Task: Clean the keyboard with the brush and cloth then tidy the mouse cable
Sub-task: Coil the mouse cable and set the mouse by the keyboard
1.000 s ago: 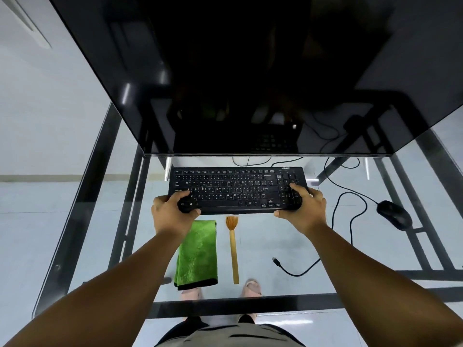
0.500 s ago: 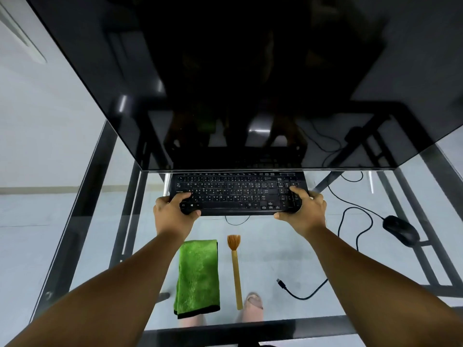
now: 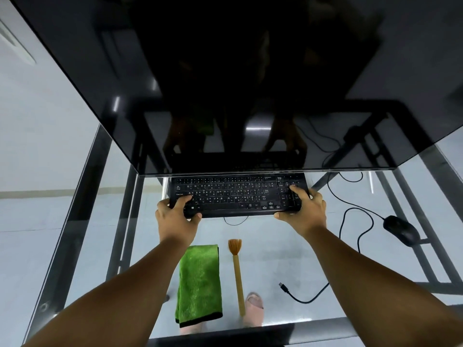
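While both hands grip its near corners, the black keyboard sits far back on the glass tabletop, its far edge tucked just under the lower edge of the dark monitor. The left hand clasps the near-left corner, thumb on the keys and fingers curled round the front edge. The right hand clasps the near-right corner the same way, thumb lying over the number pad.

Between the forearms the glass is partly taken. The folded green cloth lies lengthwise just right of the left forearm, its black-trimmed near end close to the dark front rail of the tabletop. The wooden brush lies just beside the cloth, parallel to it, bristles pointing toward the keyboard, with a strip of bare glass between bristles and keyboard edge.

To the right, the black mouse rests near the tabletop's right edge, well apart from the keyboard. Its cable snakes in loose bends from the mouse toward the monitor and back down, passing behind the right forearm. The USB plug lies free on the glass near the front rail, between brush and right forearm. A short loop of cable shows just below the keyboard's front edge.
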A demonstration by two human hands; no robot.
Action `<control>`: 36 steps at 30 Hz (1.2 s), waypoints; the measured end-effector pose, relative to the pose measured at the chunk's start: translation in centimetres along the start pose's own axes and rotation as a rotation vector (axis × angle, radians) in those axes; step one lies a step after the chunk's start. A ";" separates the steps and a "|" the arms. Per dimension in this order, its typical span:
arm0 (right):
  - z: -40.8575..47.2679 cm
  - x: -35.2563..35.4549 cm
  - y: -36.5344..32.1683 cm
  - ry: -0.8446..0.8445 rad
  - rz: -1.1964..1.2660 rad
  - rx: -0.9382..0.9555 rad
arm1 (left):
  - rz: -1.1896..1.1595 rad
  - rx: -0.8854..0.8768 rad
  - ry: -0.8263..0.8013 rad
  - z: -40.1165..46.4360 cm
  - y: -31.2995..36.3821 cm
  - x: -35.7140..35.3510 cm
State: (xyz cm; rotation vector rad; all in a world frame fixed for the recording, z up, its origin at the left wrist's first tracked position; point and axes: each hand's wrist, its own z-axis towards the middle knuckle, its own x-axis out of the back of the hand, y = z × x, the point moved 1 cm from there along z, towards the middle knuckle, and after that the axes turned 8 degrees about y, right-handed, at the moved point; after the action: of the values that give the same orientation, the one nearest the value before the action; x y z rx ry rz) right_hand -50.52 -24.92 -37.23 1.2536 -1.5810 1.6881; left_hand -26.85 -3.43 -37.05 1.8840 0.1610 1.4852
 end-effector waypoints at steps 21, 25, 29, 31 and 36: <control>4.0 7.4 11.1 0.196 0.026 0.150 | 0.300 -0.428 -0.172 -7.9 14.2 -10.7; 4.5 10.3 15.7 0.215 -0.065 0.158 | 0.323 -0.428 -0.215 -10.4 17.9 -14.1; 4.5 12.4 19.5 0.212 -0.102 0.117 | 0.351 -0.443 -0.228 -11.7 20.3 -16.4; 4.5 12.8 21.0 0.186 -0.100 0.089 | 0.364 -0.446 -0.235 -12.0 21.1 -17.1; 4.2 12.8 23.5 0.099 -0.083 0.072 | 0.379 -0.438 -0.225 -11.9 22.1 -18.2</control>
State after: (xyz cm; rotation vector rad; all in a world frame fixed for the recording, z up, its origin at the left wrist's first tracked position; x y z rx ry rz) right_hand -75.06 -36.42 -38.05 1.2333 -1.4029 1.7406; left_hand -50.55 -23.38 -37.43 1.7550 -0.6098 1.3866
